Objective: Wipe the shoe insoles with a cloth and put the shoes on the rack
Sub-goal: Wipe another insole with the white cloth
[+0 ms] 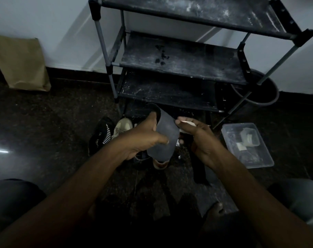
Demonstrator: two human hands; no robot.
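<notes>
We have one wide view from the head, looking forward and down, close over both forearms, toward the rack (180,59) against the wall (44,24).

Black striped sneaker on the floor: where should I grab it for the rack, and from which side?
Take the black striped sneaker at its near end, likely the heel collar, from above-left. It lies lengthwise toward the rack, with the beige sneaker tight on its right. Both hands are full: left hand holds the insole, right hand the cloth.
</notes>
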